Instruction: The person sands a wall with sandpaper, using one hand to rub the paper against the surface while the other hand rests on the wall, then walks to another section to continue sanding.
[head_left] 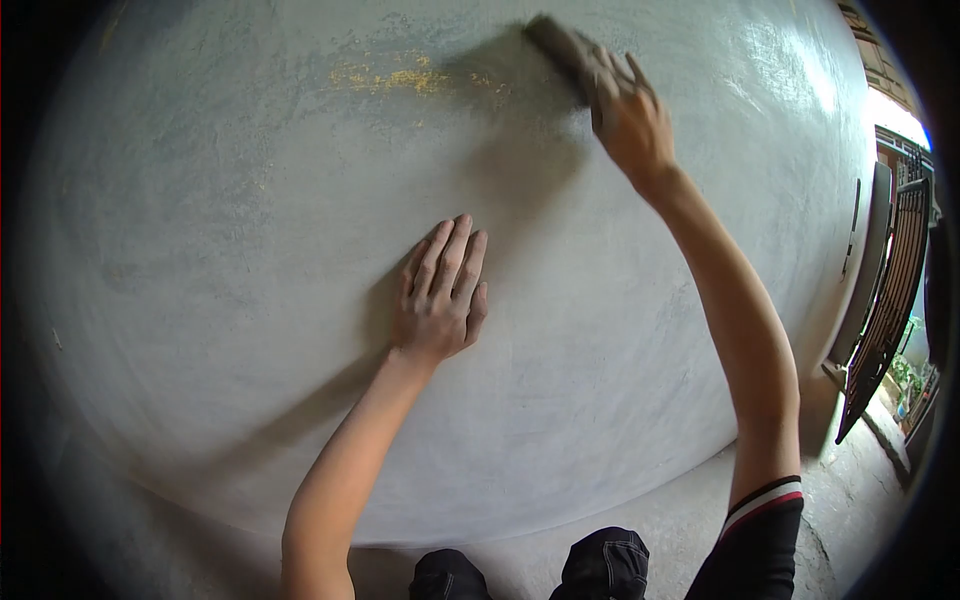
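Note:
A large grey wall (330,220) fills most of the view, with a worn yellow patch (410,78) near its top. My left hand (440,290) lies flat on the wall around the middle, fingers stretched upward and holding nothing. Higher up and to the right, my right hand (630,115) grips a dark, flat, oblong block (556,52) and presses it against the wall. The block looks like a sanding block, though motion blurs it and its working face is hidden. Grey dust coats the fingers of both hands.
Below the wall runs a grey concrete floor (680,500), where my dark-trousered knees (605,565) show. At the right edge stands an open metal gate (885,300) with slats, and green plants (908,370) show beyond it.

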